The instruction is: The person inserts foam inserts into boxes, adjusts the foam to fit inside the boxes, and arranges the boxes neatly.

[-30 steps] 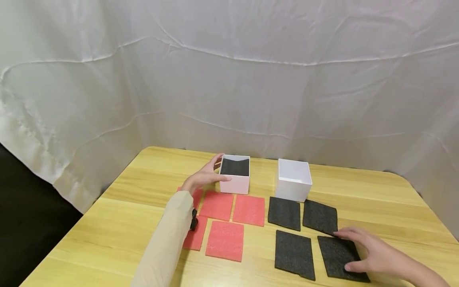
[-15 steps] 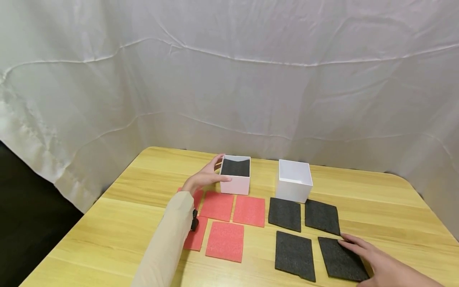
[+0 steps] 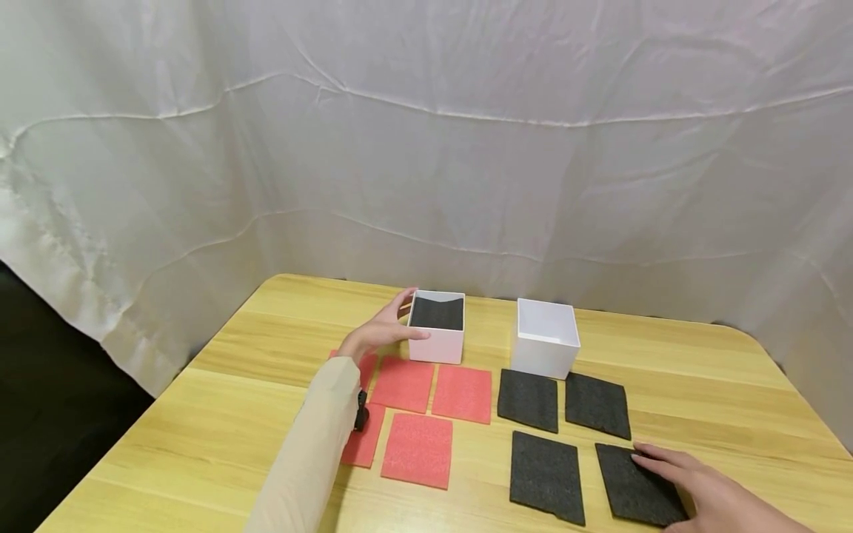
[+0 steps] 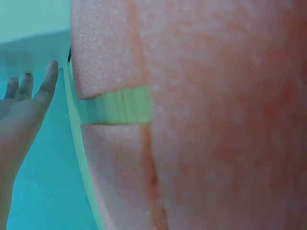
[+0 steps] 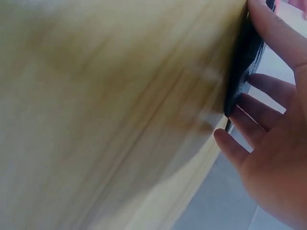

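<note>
Right hand point(image 3: 700, 488) lies flat, fingers straight, on the black foam square point(image 3: 636, 488) nearest the worktop's point(image 3: 200, 437) front edge, right of its three dark, coarse twins. Left hand point(image 3: 380, 329), fingers relaxed, touches the white box point(image 3: 436, 342) holding black foam.

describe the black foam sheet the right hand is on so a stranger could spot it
On the wooden table, four black foam sheets lie in front of the empty white box. It is the near-right black sheet, the only one under the right hand.

table point(image 3: 200, 414): light wood | 2 white boxes point(image 3: 546, 346) | red foam squares point(image 3: 417, 449) | 4 black foam squares point(image 3: 546, 475)
</note>
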